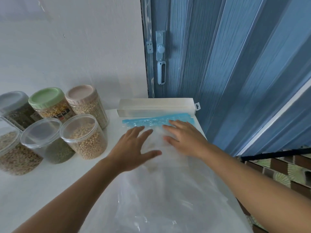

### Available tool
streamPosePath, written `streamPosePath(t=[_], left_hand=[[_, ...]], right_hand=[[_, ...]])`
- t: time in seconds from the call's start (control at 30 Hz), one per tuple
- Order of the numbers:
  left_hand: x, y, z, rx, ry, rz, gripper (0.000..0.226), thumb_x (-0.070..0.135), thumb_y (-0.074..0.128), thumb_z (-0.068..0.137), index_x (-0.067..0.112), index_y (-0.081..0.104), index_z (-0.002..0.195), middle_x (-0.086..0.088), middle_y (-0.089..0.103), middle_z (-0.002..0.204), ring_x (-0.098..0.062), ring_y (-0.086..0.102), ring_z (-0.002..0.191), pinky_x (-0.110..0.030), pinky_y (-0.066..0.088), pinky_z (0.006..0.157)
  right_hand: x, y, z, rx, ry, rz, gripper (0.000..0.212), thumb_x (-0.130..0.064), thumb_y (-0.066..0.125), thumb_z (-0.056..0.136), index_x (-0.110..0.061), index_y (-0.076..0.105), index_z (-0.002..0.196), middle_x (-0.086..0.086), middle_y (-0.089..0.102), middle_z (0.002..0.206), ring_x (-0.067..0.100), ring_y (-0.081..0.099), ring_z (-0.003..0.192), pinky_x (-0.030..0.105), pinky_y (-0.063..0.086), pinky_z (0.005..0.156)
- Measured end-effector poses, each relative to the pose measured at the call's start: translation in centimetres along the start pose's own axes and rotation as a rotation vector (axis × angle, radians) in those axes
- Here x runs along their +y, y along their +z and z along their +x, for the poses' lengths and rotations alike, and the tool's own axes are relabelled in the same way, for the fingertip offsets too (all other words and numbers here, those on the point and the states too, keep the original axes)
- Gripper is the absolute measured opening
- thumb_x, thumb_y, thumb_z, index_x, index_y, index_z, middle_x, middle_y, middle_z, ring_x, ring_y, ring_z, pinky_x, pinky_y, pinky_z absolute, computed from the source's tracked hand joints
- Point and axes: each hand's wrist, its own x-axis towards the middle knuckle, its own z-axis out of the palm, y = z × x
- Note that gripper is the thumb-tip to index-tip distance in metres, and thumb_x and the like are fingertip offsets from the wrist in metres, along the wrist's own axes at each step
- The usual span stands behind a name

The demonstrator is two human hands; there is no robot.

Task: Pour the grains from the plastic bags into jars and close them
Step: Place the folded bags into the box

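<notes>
A crumpled clear plastic sheet (168,207) fills the lower centre of the white tabletop (50,187). Above it, the left hand (133,148) and right hand (183,140) lie flat, each grip wide with fingers spread, on an empty clear plastic bag with a blue zip strip (158,121). Centre left stand six grain-filled clear plastic jars (84,137), all lidded. Beyond the bag lies a long white box (156,106).

Both forearms are bare, no sleeves; left hand (133,148) and right hand (183,140) unadorned.
</notes>
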Motion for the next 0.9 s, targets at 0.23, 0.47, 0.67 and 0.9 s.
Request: streamPosePath(t=[0.23, 0.47, 0.67, 0.9], left_hand=[[-1.7, 3.6, -0.4, -0.145, -0.049, 0.108, 0.11, 0.103, 0.017, 0.075, 0.045, -0.021, 0.16, 0.003, -0.032, 0.168, -0.025, -0.029, 0.156, -0.044, -0.009, 0.126], [-1.7, 3.8, -0.5, -0.11, -0.033, 0.101, 0.108, 0.1, 0.021, 0.08, 0.042, -0.018, 0.162, 0.001, -0.03, 0.169, -0.025, -0.03, 0.155, -0.046, -0.01, 0.128], [-1.0, 0.6, -2.6, 0.292, -0.028, -0.133, 0.091, 0.091, 0.026, 0.088, 0.04, 0.018, 0.163, -0.001, 0.01, 0.173, -0.026, 0.004, 0.16, -0.052, 0.008, 0.128], [3.0, -0.5, -11.9, 0.102, 0.302, -0.38, 0.061, 0.075, 0.06, 0.091, 0.039, 0.059, 0.139, 0.024, 0.062, 0.127, 0.003, 0.059, 0.119, -0.021, 0.049, 0.101]], right_hand=[[0.1, 2.4, -3.9, -0.248, 0.107, -0.063, 0.098, -0.096, 0.02, 0.082, -0.046, -0.011, 0.161, -0.003, -0.024, 0.17, 0.021, -0.025, 0.156, 0.047, -0.009, 0.128], [0.5, 2.8, -4.4, -0.225, 0.083, -0.079, 0.095, -0.093, 0.017, 0.086, -0.044, -0.015, 0.161, -0.002, -0.028, 0.169, 0.02, -0.033, 0.153, 0.049, -0.016, 0.126], [-2.1, -2.5, -7.7, -0.216, 0.004, 0.212, 0.078, -0.08, 0.028, 0.09, -0.046, 0.026, 0.16, -0.01, 0.016, 0.172, 0.007, 0.004, 0.157, 0.035, -0.003, 0.128], [-2.9, 0.8, -11.1, -0.424, -0.092, -0.011, 0.087, -0.084, 0.024, 0.091, -0.045, -0.005, 0.163, -0.009, -0.018, 0.171, 0.011, -0.022, 0.156, 0.044, -0.006, 0.129]])
